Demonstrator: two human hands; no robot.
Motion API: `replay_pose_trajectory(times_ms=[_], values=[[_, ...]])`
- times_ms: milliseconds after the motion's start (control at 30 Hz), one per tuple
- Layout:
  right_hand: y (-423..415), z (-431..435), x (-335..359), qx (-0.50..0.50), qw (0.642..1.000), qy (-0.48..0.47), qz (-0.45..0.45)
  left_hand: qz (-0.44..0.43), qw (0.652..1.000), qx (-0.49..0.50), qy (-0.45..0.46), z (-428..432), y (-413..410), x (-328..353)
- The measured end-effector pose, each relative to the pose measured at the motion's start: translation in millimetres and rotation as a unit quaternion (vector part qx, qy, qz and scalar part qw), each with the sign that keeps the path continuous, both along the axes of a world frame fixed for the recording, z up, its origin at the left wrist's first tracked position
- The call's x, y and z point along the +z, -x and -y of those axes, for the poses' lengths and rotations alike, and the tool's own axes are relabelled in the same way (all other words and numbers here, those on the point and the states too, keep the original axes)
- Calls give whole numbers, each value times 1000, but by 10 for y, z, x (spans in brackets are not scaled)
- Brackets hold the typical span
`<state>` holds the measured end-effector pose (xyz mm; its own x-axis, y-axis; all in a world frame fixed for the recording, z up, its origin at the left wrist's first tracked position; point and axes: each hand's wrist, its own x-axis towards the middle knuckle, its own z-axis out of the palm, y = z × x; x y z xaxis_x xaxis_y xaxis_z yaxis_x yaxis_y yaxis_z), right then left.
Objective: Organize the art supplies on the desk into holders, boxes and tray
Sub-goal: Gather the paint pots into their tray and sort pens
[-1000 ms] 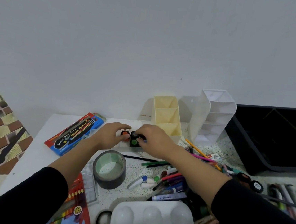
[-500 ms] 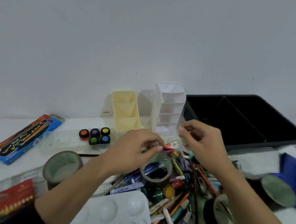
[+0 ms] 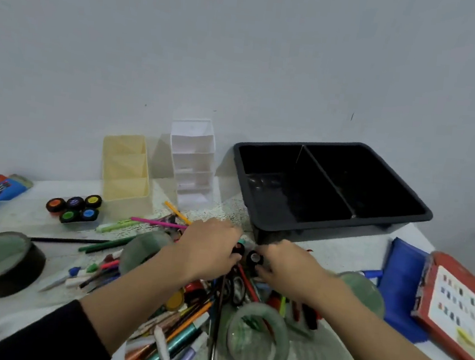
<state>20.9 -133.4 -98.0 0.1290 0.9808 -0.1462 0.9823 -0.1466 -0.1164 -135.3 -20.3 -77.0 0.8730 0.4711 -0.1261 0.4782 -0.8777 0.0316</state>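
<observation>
Hands are working at the middle of a heap of pens and pencils [image 3: 188, 320] on the tabletop [image 3: 348, 254]: the left hand [image 3: 209, 252] is curling its fingers round a small black red-lidded pot [image 3: 238, 249], while the right hand [image 3: 288, 269] is pinching a second, pale-lidded pot [image 3: 254, 258] at its fingertips, the two pots lying just beside each other between the hands. Well to the left of the left hand, five matching paint pots [image 3: 74, 207] are sitting in a cluster just beside the cream holder [image 3: 125, 201]; beyond both hands the white holder [image 3: 193, 146] and the black tray [image 3: 312, 230] are standing with nothing showing inside. Doing this step well is probably meaning lifting each pot straight up, clear of the scissors [image 3: 234, 290] and loose pens lying under the wrists, holding the lids level, and carrying both leftward to join the cluster rather than dropping them loose
</observation>
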Motion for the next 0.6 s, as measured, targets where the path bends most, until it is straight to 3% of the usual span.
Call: replay_pose_trajectory(times_ms=[233, 400, 600], values=[[-73, -50, -160, 34, 998, -51, 12, 16, 997, 66, 21, 31, -163, -249], [-153, -64, -226, 54, 994, -86, -42, 29, 996, 81, 23, 25, -208, -253], [-162, -67, -178, 57, 982, -156, -89, 107, 984, 123, 67, -7, -84, -24]])
